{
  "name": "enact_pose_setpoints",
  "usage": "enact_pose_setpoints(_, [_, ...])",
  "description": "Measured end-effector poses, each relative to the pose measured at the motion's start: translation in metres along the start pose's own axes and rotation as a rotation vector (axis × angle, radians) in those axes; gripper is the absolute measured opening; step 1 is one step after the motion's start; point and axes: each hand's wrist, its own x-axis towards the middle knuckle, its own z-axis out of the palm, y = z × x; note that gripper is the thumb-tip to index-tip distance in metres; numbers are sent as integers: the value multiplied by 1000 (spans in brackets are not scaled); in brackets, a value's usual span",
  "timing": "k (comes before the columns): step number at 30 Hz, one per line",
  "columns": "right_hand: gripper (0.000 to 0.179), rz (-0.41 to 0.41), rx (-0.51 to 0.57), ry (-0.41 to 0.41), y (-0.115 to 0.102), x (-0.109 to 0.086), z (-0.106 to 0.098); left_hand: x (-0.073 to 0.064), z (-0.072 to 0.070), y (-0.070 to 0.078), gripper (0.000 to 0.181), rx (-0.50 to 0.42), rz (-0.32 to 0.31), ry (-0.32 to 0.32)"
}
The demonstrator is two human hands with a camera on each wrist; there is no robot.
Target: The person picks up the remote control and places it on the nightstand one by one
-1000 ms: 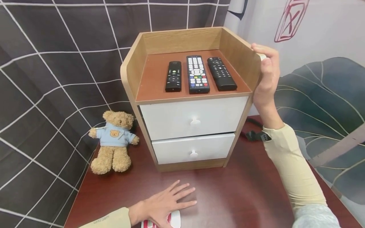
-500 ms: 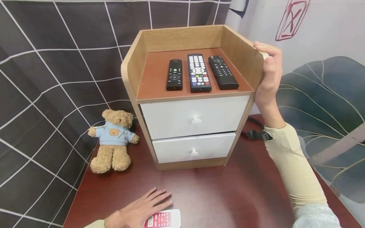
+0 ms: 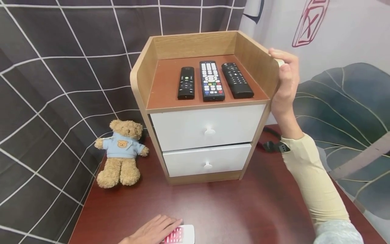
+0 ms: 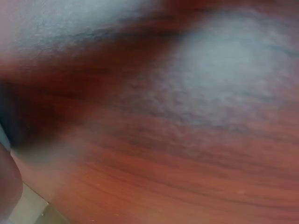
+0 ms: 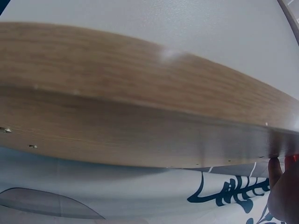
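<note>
At the bottom of the head view, my left hand [image 3: 154,229] lies palm down over the near left part of a white remote control [image 3: 189,234] with a red key panel. Its fingers stretch straight along the remote's upper side, and the thumb is hidden. My right hand [image 3: 285,83] grips the front edge of the right side panel of a wooden cabinet [image 3: 257,56], thumb on the front. In the right wrist view, that panel [image 5: 140,84] fills the middle, with fingertips [image 5: 278,191] at the right edge. The left wrist view shows mostly blurred tabletop [image 4: 187,158].
Three black remotes, left [image 3: 186,83], middle [image 3: 211,81] and right [image 3: 237,80], lie on the cabinet's top. Two white drawers [image 3: 186,130] face me, the lower slightly out. A teddy bear [image 3: 122,152] sits left. A black cable plug [image 3: 275,146] lies right on the table [image 3: 243,210].
My left hand has drawn back left and down, from spread over the remote to fingers together on its left part. The remote has hardly moved. My right hand keeps its grip on the cabinet.
</note>
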Motion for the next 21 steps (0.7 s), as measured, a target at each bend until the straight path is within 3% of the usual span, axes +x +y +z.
enact_pose_setpoints(9, [34, 10, -40, -8, 1, -2, -2, 17, 1, -4, 70, -91, 39, -2])
enact_pose_setpoints(18, [35, 9, -31, -22, 5, -2, -6, 46, -10, 4, 62, -300, -85, -109])
enact_pose_setpoints(21, [35, 3, -24, -25, 4, -1, -4, 56, -18, 6, 59, -400, -124, -186])
